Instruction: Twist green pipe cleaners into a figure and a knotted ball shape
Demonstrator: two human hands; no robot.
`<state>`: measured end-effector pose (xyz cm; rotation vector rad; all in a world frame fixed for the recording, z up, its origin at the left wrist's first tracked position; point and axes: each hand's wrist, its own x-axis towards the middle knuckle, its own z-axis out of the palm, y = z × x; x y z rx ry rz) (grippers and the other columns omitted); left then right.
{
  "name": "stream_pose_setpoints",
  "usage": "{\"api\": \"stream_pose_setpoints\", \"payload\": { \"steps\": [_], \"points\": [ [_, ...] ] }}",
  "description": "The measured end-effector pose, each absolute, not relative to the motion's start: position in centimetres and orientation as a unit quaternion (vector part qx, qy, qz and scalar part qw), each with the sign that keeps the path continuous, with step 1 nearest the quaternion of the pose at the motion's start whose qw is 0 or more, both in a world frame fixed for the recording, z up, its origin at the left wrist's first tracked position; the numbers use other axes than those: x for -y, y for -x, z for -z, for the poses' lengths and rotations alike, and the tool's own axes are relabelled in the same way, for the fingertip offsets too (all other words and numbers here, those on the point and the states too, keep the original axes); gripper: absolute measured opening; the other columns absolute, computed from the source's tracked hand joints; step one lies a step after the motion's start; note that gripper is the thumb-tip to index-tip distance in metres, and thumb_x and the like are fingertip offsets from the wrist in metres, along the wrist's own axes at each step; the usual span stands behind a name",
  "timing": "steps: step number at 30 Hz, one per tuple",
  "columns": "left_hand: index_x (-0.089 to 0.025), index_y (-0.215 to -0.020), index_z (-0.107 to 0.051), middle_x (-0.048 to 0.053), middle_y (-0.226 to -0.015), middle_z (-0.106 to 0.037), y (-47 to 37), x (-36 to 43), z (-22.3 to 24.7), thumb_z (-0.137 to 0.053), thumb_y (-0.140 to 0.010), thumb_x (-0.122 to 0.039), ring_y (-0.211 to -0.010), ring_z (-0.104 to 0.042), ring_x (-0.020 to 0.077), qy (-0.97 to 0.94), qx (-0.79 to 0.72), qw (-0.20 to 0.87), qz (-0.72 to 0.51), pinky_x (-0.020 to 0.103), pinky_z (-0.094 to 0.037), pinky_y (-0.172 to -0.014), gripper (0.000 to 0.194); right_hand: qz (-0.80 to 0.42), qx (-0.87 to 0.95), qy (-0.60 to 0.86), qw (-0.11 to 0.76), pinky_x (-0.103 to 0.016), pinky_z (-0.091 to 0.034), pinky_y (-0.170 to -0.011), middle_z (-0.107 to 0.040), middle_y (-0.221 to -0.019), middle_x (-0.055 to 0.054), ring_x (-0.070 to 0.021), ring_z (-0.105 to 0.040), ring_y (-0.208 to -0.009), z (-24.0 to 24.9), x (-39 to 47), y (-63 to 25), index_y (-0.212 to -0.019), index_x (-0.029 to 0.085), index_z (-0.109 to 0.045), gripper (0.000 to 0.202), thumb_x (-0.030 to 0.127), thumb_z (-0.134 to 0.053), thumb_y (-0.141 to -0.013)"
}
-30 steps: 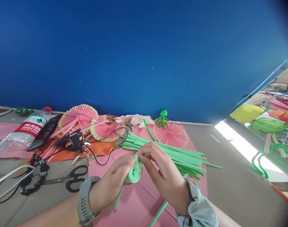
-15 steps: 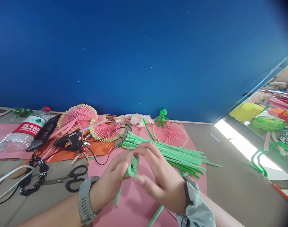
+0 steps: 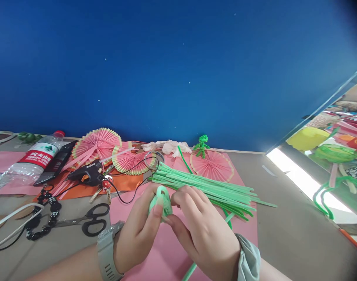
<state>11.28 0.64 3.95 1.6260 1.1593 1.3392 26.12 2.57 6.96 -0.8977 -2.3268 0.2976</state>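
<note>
A coiled light green pipe cleaner piece (image 3: 166, 201) with a small loop on top is pinched in my left hand (image 3: 140, 230), the thumb across its front. My right hand (image 3: 203, 226) closes on the right side of the same piece, thumb and fingertips against its lower edge. Both hands are above a pink paper sheet (image 3: 163, 249). Behind them lies a bundle of green pipe cleaners (image 3: 207, 187). A small green pipe cleaner figure (image 3: 201, 146) stands beyond the bundle, in front of a pink folded fan (image 3: 216, 166).
At the left are black scissors (image 3: 93, 218), a bead bracelet (image 3: 51, 212), a glue gun (image 3: 87, 173), keys (image 3: 108, 185) and a plastic bottle (image 3: 34, 158). A blue panel (image 3: 178, 70) rises behind. More craft pieces (image 3: 334, 152) show at the far right.
The green piece has turned so its loop now points up. My right hand's thumb and fingertips have come together at its side, and its wrist has shifted slightly right.
</note>
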Motion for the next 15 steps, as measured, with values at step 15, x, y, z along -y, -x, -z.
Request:
{"api": "stream_pose_setpoints", "payload": {
  "steps": [15],
  "points": [
    [-0.025,-0.113,-0.049,0.003,-0.097,-0.056,-11.46,-1.02,-3.67,-0.030,-0.093,-0.028,-0.094,-0.049,0.0178,-0.614,-0.454,0.373,-0.527,0.028,-0.040,-0.082,0.027,0.156,0.895,0.295,0.297,-0.035,-0.035,-0.059,-0.060,-0.074,-0.007,-0.0188,-0.049,-0.065,-7.14,-2.00,-26.07,-0.087,0.009,-0.059,0.024,0.009,-0.035,-0.087]
  ]
}}
